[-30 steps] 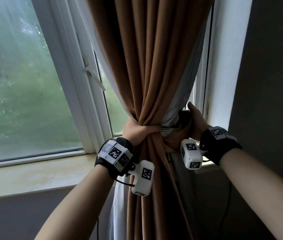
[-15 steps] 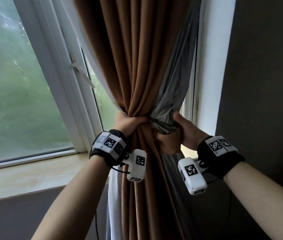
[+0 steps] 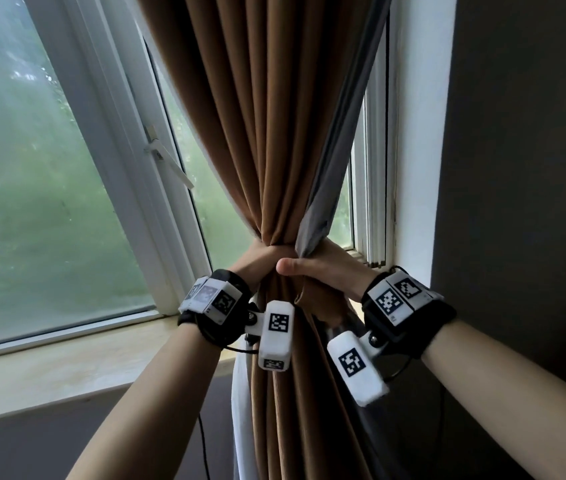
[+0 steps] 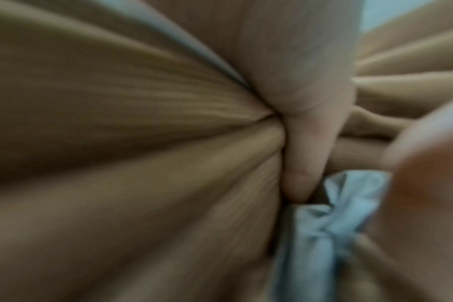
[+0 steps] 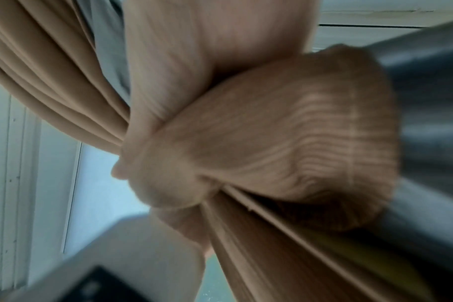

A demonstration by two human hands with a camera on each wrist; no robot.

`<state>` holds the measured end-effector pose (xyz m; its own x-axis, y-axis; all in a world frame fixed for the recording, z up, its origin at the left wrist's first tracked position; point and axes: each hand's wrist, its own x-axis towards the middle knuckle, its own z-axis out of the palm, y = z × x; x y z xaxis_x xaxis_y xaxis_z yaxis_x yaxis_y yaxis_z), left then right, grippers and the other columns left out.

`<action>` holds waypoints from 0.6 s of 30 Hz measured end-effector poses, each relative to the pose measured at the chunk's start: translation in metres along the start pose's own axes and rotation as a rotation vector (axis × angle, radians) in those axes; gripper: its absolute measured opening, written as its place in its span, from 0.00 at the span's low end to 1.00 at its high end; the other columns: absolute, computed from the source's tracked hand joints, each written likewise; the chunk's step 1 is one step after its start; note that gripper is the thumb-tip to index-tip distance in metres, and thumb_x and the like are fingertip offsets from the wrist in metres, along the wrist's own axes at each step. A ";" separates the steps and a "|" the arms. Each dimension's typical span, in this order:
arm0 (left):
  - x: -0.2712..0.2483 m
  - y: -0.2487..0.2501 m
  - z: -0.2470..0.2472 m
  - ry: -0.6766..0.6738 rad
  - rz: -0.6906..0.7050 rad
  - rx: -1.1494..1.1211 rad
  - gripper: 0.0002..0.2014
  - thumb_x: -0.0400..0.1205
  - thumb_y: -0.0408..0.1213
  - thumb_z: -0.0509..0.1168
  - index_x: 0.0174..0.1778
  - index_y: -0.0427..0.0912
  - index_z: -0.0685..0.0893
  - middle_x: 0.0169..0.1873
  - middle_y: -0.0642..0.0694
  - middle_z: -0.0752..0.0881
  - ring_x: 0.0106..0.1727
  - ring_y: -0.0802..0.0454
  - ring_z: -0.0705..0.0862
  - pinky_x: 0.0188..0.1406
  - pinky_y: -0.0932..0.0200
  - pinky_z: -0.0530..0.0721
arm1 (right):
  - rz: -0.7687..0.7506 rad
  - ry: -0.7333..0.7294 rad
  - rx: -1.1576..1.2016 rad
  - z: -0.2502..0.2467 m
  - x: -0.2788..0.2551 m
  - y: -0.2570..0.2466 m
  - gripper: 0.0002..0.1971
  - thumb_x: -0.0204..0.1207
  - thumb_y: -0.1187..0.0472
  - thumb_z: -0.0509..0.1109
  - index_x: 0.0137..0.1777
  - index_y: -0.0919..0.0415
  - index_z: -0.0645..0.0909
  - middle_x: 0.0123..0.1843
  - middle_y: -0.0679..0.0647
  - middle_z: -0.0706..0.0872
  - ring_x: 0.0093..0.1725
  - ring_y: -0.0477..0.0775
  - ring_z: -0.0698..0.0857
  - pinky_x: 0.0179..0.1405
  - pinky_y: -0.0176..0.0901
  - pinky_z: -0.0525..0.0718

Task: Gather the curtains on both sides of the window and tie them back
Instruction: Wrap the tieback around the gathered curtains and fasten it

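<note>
— Holding what?
— My left hand (image 3: 257, 261) and right hand (image 3: 323, 268) both clamp the brown curtain (image 3: 274, 133), cinched into tight pleats by the window's (image 3: 49, 202) right edge, grey lining (image 3: 330, 188) showing.

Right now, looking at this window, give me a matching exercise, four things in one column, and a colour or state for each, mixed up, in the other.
Things:
1. curtain
2. lining
3. window handle
4. left hand

Colour or state:
A. white, on the frame, angled downward
B. grey, on the bundle's right edge
C. brown, gathered into folds
D. grips the gathered bundle, beside the right hand

Pairs: 1-C, 2-B, 3-A, 4-D
</note>
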<state>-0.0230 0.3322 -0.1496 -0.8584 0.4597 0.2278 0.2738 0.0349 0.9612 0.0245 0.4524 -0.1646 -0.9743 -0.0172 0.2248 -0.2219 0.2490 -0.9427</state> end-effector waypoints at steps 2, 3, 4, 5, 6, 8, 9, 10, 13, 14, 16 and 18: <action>-0.003 0.002 -0.001 -0.089 -0.070 -0.040 0.12 0.75 0.27 0.65 0.53 0.41 0.80 0.40 0.49 0.83 0.38 0.63 0.84 0.33 0.72 0.83 | -0.014 0.018 -0.027 0.003 0.000 -0.002 0.52 0.43 0.38 0.81 0.71 0.55 0.73 0.62 0.50 0.84 0.61 0.49 0.83 0.64 0.44 0.80; -0.005 0.002 -0.002 -0.145 -0.127 -0.092 0.12 0.71 0.30 0.65 0.50 0.40 0.81 0.40 0.45 0.84 0.39 0.56 0.85 0.38 0.66 0.85 | -0.027 0.031 -0.038 0.005 0.001 -0.002 0.47 0.46 0.41 0.83 0.69 0.56 0.76 0.62 0.51 0.85 0.61 0.49 0.84 0.64 0.44 0.80; -0.005 0.002 -0.004 -0.189 -0.195 -0.154 0.15 0.65 0.32 0.66 0.48 0.38 0.83 0.40 0.41 0.85 0.39 0.50 0.86 0.41 0.59 0.87 | -0.039 0.049 -0.042 0.007 0.002 -0.003 0.40 0.51 0.47 0.85 0.65 0.56 0.78 0.60 0.52 0.86 0.60 0.49 0.84 0.62 0.43 0.81; -0.006 0.002 -0.006 -0.229 -0.267 -0.223 0.19 0.60 0.34 0.67 0.48 0.36 0.83 0.39 0.37 0.86 0.38 0.46 0.87 0.43 0.55 0.87 | -0.046 0.073 -0.042 0.008 0.003 -0.003 0.32 0.56 0.54 0.85 0.62 0.57 0.80 0.58 0.53 0.86 0.58 0.50 0.85 0.61 0.43 0.82; -0.006 0.001 -0.007 -0.256 -0.314 -0.280 0.22 0.57 0.35 0.68 0.47 0.34 0.83 0.36 0.36 0.87 0.36 0.44 0.87 0.41 0.53 0.87 | -0.047 0.094 -0.037 0.009 0.004 -0.003 0.27 0.58 0.60 0.84 0.59 0.56 0.81 0.56 0.54 0.87 0.57 0.51 0.85 0.60 0.44 0.83; -0.005 0.000 -0.007 -0.267 -0.330 -0.358 0.21 0.58 0.38 0.67 0.47 0.34 0.83 0.33 0.38 0.88 0.34 0.45 0.88 0.38 0.55 0.88 | -0.042 0.126 -0.025 0.010 0.007 0.000 0.25 0.59 0.62 0.84 0.57 0.55 0.82 0.54 0.55 0.88 0.55 0.51 0.87 0.59 0.47 0.84; -0.003 -0.001 -0.006 -0.263 -0.314 -0.383 0.22 0.58 0.40 0.68 0.47 0.34 0.83 0.33 0.39 0.89 0.34 0.46 0.88 0.39 0.55 0.88 | -0.042 0.142 -0.026 0.010 0.010 0.002 0.25 0.58 0.62 0.84 0.57 0.55 0.82 0.53 0.54 0.89 0.54 0.51 0.87 0.58 0.47 0.84; -0.001 -0.002 -0.005 -0.256 -0.289 -0.401 0.24 0.57 0.42 0.69 0.47 0.35 0.83 0.34 0.39 0.89 0.35 0.46 0.89 0.40 0.55 0.88 | -0.043 0.158 -0.029 0.010 0.012 0.003 0.25 0.57 0.61 0.84 0.56 0.55 0.83 0.52 0.53 0.89 0.53 0.50 0.87 0.57 0.46 0.85; 0.004 -0.003 -0.004 -0.239 -0.258 -0.404 0.23 0.58 0.44 0.70 0.47 0.37 0.84 0.34 0.41 0.90 0.34 0.48 0.89 0.38 0.56 0.89 | -0.004 0.308 -0.089 0.012 0.024 0.010 0.32 0.50 0.54 0.84 0.58 0.56 0.82 0.50 0.51 0.90 0.50 0.49 0.88 0.55 0.47 0.86; 0.006 -0.003 -0.004 -0.253 -0.260 -0.400 0.20 0.62 0.44 0.68 0.48 0.37 0.83 0.33 0.42 0.90 0.34 0.49 0.89 0.36 0.58 0.89 | 0.019 0.379 -0.122 0.013 0.028 0.012 0.34 0.49 0.52 0.83 0.59 0.56 0.81 0.50 0.51 0.90 0.50 0.49 0.88 0.55 0.48 0.86; 0.010 -0.003 -0.006 -0.284 -0.273 -0.446 0.20 0.69 0.47 0.62 0.52 0.40 0.82 0.38 0.44 0.91 0.38 0.51 0.90 0.38 0.59 0.89 | 0.040 0.496 -0.196 0.012 0.033 0.015 0.32 0.51 0.51 0.82 0.58 0.57 0.82 0.51 0.53 0.90 0.52 0.51 0.87 0.53 0.45 0.85; 0.010 -0.006 -0.009 -0.327 -0.232 -0.502 0.21 0.74 0.51 0.57 0.55 0.43 0.84 0.46 0.44 0.90 0.46 0.50 0.89 0.44 0.59 0.88 | 0.046 0.554 -0.193 0.007 0.036 0.015 0.26 0.54 0.53 0.82 0.54 0.58 0.84 0.49 0.54 0.90 0.52 0.52 0.88 0.50 0.42 0.84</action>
<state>-0.0371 0.3290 -0.1514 -0.6724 0.7399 0.0216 -0.2080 -0.2168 0.9538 -0.0144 0.4483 -0.1730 -0.8051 0.4935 0.3290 -0.1184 0.4098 -0.9044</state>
